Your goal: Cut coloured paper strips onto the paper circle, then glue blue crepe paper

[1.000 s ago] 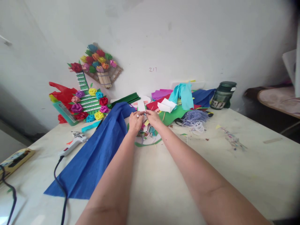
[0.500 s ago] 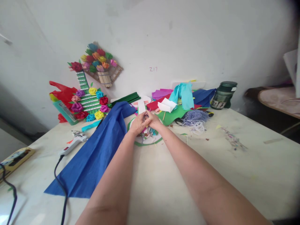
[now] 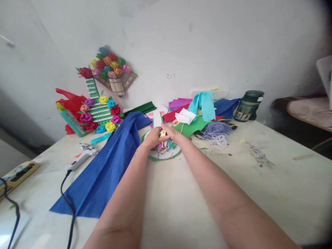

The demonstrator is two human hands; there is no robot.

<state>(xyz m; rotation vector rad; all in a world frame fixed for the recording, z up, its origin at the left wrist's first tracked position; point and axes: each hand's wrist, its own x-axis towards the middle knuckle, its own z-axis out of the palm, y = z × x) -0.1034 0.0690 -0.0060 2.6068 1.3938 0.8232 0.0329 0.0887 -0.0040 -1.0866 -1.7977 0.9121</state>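
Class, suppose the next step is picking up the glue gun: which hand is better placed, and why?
Probably the left hand: the glue gun lies on that side, whereas the right hand would have to cross past the left forearm.

Messy little heap of multicoloured paper scraps is sitting right under the fingers, kinda spilling out nearer than them. A round white cutout with a green edge is lying flat underneath.

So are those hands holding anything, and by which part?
It cannot be told: the left hand and right hand are cupped over colourful paper scraps on the green-edged white board, hiding any hold.
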